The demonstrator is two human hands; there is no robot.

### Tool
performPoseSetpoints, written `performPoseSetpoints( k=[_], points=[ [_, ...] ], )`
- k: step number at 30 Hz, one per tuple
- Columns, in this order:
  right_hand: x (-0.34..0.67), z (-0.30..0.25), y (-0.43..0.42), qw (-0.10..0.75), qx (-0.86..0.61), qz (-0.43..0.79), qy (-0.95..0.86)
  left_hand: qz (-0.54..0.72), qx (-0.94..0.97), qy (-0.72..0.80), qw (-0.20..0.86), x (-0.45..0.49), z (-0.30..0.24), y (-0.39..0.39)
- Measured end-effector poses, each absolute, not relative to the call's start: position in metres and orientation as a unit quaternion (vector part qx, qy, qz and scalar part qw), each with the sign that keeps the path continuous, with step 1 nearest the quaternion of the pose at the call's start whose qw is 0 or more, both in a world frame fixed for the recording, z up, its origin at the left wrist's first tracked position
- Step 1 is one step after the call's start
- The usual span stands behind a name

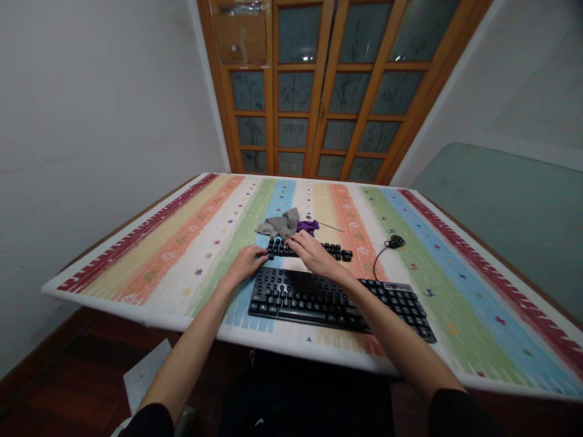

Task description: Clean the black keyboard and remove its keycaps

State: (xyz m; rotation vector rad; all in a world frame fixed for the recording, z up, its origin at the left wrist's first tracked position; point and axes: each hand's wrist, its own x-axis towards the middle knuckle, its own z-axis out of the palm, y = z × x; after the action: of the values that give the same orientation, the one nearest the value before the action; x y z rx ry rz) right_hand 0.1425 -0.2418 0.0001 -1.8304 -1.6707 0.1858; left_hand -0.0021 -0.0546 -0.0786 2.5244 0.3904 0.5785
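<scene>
A black keyboard (337, 298) lies on a striped, many-coloured tablecloth (182, 243). Behind it sits a row of loose black keycaps (334, 249). My left hand (246, 263) rests at the keyboard's top left corner, fingers curled against the left end of the keycap row. My right hand (312, 252) reaches across the keyboard and lies over the middle of that row, fingers bent down onto the keycaps. Whether either hand has a keycap pinched is hidden.
A grey cloth (279, 224) and a small purple item (308, 226) lie just beyond the keycaps, with a thin metal rod (331, 226) beside them. The keyboard's coiled black cable (392, 243) lies at the right. Wooden glass-panelled doors (319, 91) stand behind the table.
</scene>
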Motion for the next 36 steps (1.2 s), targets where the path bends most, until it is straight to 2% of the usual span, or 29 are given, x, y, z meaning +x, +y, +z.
performPoseSetpoints(
  k=[4, 11, 17, 21, 36],
  points=[
    [0.136, 0.009, -0.248, 0.325, -0.691, 0.06, -0.643, 0.214, 0.93, 0.146, 0.261, -0.003, -0.078, -0.055],
    [0.13, 0.014, -0.252, 0.397, -0.653, 0.116, -0.634, 0.223, 0.922, 0.156, 0.277, -0.004, -0.08, -0.056],
    [0.121, 0.002, -0.251, 0.47, -0.618, 0.279, -0.565, 0.221, 0.917, 0.166, 0.288, -0.007, -0.075, -0.059],
    [0.11, -0.011, -0.252, 0.469, -0.581, 0.334, -0.576, 0.24, 0.912, 0.17, 0.287, -0.017, -0.069, -0.065],
    [0.09, -0.024, -0.258, 0.392, -0.617, 0.162, -0.663, 0.2, 0.903, 0.077, 0.372, -0.085, -0.064, -0.115]
  ],
)
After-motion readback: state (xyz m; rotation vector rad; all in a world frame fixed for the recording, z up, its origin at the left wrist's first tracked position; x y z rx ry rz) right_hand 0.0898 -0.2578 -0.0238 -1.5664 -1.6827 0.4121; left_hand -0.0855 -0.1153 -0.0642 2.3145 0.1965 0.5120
